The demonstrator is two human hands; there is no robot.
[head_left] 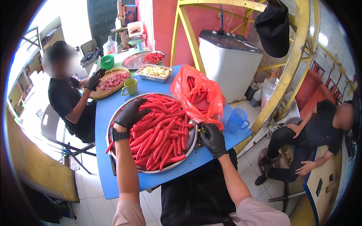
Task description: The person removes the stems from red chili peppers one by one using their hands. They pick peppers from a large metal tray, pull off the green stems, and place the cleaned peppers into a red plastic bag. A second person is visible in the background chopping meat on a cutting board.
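A large round metal tray [195, 135] on the blue table is heaped with red chili peppers [158, 135]. My left hand [131, 113], in a black glove, is over the upper left of the heap with its fingers around a red chili. Beyond the tray's right rim, my right hand [213, 139], also black-gloved, is by a small pile of green chili stems [201, 135]; its fingertips are bent and partly hidden, so its hold cannot be told. Just above it lies an open red plastic bag [181, 84] with more red chilies inside.
A blue plastic mug [237, 121] stands right of the bag. Behind the tray are a green mug [130, 87] and a metal pan of peeled garlic [155, 73]. At left a co-worker holds a knife [98, 62] over a woven tray [124, 84]. Another person sits at right.
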